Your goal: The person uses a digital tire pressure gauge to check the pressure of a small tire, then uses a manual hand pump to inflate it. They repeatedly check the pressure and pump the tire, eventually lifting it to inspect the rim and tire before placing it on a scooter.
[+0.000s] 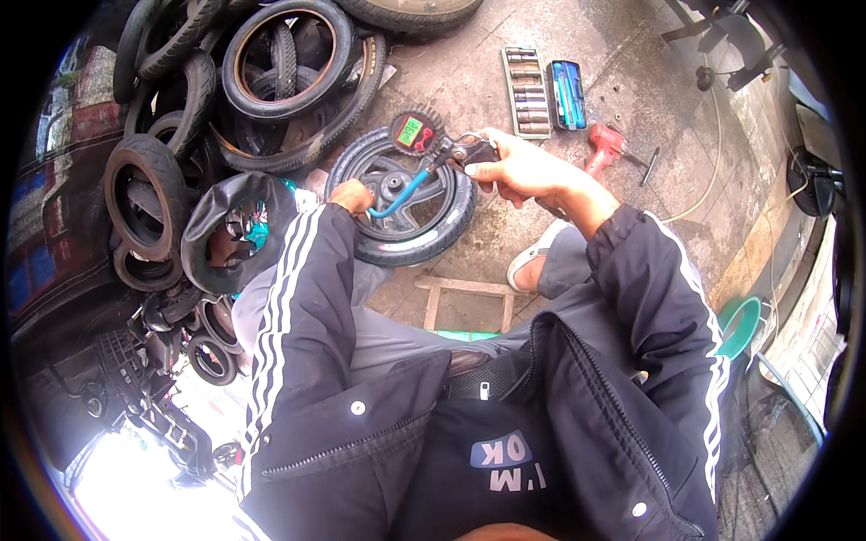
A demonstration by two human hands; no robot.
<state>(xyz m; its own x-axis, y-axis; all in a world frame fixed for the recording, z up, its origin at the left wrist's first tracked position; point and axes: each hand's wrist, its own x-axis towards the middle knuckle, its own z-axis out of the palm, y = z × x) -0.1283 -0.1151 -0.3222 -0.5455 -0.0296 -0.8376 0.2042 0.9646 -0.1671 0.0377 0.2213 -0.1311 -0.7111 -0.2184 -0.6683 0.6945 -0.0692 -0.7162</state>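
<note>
My right hand [520, 169] grips the handle of a digital tire inflator gauge [415, 132], a round black head with a lit green display. From the gauge a short blue hose [401, 200] curves down across the wheel to my left hand [352, 196]. Those left fingers are closed round the hose's end at the wheel's left side; they hide the tip and whatever it touches. The motorcycle wheel [442, 195], with dark spokes and a black tire, lies flat on the ground in front of me, partly covered by the gauge and hands.
Several old tires [287, 59] are heaped at the far left, with a black inner tube [203, 236] nearer. A socket set [526, 93], a blue tool case [566, 96] and a red impact wrench [605, 147] lie right of the wheel. A wooden frame [467, 287] sits between my legs.
</note>
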